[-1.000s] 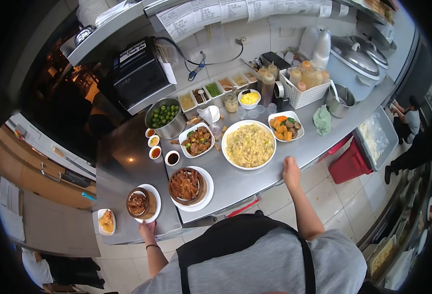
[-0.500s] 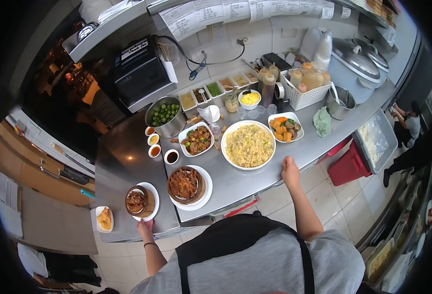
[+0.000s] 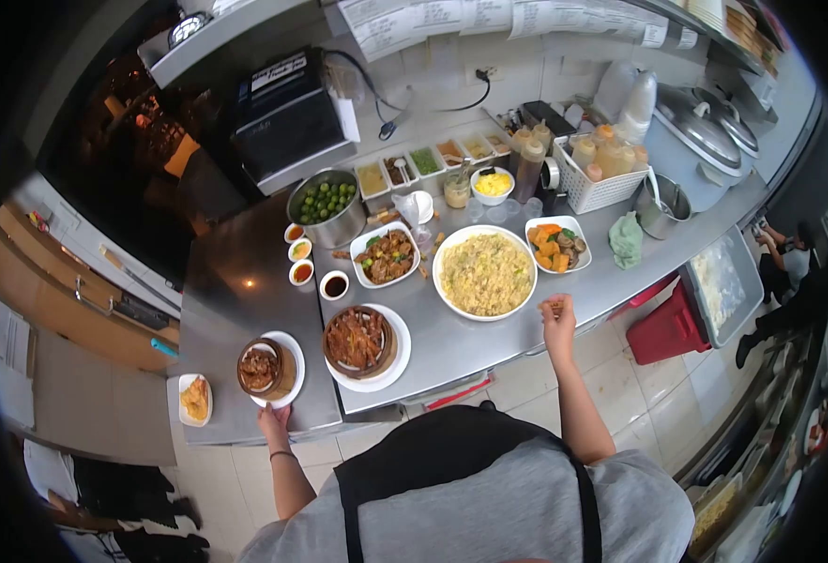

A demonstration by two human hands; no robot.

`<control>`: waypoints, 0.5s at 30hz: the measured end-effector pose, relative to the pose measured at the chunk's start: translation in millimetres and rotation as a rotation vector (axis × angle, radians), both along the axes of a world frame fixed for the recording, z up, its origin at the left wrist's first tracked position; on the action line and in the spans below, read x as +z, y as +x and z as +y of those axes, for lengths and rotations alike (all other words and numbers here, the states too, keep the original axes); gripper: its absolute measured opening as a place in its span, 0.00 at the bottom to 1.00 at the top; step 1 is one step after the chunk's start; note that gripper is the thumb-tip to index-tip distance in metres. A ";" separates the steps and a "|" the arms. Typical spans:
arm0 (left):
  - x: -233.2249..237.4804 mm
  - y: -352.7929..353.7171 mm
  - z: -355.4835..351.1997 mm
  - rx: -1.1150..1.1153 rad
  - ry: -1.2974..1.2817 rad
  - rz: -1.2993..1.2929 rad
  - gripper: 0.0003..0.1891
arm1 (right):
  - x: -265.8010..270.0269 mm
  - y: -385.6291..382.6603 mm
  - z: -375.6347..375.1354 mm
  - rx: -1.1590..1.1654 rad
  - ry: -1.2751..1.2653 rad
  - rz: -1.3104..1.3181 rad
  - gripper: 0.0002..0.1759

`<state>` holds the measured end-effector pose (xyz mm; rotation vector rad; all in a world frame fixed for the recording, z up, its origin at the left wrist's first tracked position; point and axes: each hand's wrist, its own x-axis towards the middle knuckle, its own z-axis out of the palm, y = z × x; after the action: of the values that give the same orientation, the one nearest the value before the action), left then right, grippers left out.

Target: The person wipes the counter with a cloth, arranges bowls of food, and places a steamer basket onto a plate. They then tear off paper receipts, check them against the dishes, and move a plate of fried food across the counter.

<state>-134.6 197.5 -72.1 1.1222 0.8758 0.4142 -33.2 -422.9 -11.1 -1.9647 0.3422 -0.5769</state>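
My left hand [image 3: 275, 419] grips the near rim of a small white plate [image 3: 297, 361]. On that plate stands a small steamer basket [image 3: 263, 366] of dark braised meat. My right hand [image 3: 557, 321] is raised at the counter's front edge with its fingers curled in. A brownish bit shows between the fingers, too small to name. Closest to this hand are a large white bowl of fried rice [image 3: 485, 274] and a square dish of mixed vegetables [image 3: 556, 246]. Between my hands, a larger basket of braised chicken feet [image 3: 361, 340] rests on a white plate [image 3: 401, 360].
A dish of fried food [image 3: 194, 401] stands at the left counter corner. Behind are a meat dish [image 3: 384, 256], sauce cups [image 3: 335, 285], a pot of green limes [image 3: 327, 208] and a basket of squeeze bottles [image 3: 605, 178]. A red bin [image 3: 662, 324] stands right. Other people are at both sides.
My right hand has lifted slightly and turned, its fingers now showing a brownish bit. My left hand stays at the small plate. The view has shifted slightly.
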 end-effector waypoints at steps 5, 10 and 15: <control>-0.7 -0.6 0.1 -0.005 -0.007 -0.041 0.12 | 74.3 8.5 53.1 0.317 1.330 0.051 0.16; 5.4 3.4 -4.2 0.005 0.021 0.035 0.11 | 112.5 25.8 75.5 0.520 1.435 0.109 0.17; 4.4 2.0 -6.6 0.005 0.047 -0.008 0.16 | 95.0 63.7 95.4 0.668 1.242 0.151 0.13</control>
<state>-132.6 190.9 -67.7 1.1609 0.8656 0.4447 30.5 -327.5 83.9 -0.8016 0.0604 0.2296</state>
